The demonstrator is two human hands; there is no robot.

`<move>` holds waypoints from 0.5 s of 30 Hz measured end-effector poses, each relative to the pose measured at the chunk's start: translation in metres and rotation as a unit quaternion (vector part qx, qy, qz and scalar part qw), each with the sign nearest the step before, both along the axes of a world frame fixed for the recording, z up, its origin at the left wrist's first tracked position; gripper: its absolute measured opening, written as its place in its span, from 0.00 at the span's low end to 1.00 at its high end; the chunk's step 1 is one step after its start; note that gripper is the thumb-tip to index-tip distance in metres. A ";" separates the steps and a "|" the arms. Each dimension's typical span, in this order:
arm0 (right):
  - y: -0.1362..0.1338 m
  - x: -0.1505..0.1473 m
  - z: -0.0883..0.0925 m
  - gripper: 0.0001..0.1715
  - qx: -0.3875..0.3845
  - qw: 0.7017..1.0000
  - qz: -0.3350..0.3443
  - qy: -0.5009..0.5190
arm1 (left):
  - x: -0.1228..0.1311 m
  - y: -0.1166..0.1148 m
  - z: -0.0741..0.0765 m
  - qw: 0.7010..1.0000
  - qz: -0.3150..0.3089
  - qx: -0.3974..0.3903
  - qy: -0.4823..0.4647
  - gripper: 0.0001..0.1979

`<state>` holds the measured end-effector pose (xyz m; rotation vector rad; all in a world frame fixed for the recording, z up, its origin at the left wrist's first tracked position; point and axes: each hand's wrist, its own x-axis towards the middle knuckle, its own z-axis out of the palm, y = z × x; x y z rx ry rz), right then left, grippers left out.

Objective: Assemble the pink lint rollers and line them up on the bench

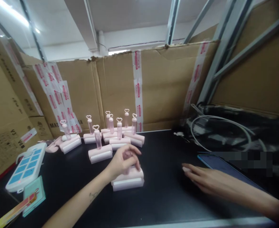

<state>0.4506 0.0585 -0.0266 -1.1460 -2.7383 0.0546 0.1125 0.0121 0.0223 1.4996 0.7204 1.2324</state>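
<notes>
In the middle of the black tabletop, a pink lint roller (pixel 128 181) with a white roll lies with its handle side up. My left hand (pixel 126 160) is over it, fingers curled round its upright handle, which is mostly hidden. To the right, my right hand (pixel 204 178) is low over the table, apart from the roller. Its fingers are drawn together at the tips, with a small pale spot there that I cannot make out. Behind my left hand stand several similar lint rollers (pixel 100 154), their clear pink handles upright and topped with heart-shaped loops.
On the left are a white power strip (pixel 26 167) with blue sockets, a mint-green packet (pixel 34 194) and a yellow-and-red strip-like item (pixel 17 210). A phone (pixel 225 169) lies beyond my right hand, near a coiled pale cable (pixel 221 117). Taped cardboard (pixel 117 85) walls the back.
</notes>
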 end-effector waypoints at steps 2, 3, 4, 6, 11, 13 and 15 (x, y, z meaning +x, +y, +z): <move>-0.001 -0.031 0.018 0.15 -0.051 0.991 0.028 0.122 | 0.004 0.005 -0.011 0.998 -0.002 -0.023 -0.055 0.07; -0.003 -0.050 0.030 0.12 -0.089 0.975 0.043 0.200 | 0.005 0.007 -0.015 0.997 0.005 -0.026 -0.074 0.08; -0.005 -0.070 0.042 0.13 -0.128 0.950 0.053 0.280 | 0.005 0.007 -0.019 0.996 0.011 -0.026 -0.086 0.10; -0.008 -0.108 0.067 0.16 -0.208 0.889 0.089 0.397 | 0.005 0.008 -0.024 0.996 0.012 -0.026 -0.087 0.15; -0.004 -0.181 0.105 0.18 -0.321 0.818 0.188 0.440 | 0.005 0.008 -0.022 0.994 -0.003 -0.046 -0.095 0.36; -0.001 -0.197 0.105 0.20 -0.294 0.825 0.195 0.441 | 0.006 0.008 -0.020 0.993 -0.003 -0.068 -0.100 0.42; -0.001 -0.206 0.102 0.20 -0.230 0.852 0.172 0.438 | 0.006 0.008 -0.018 0.990 0.005 -0.092 -0.104 0.43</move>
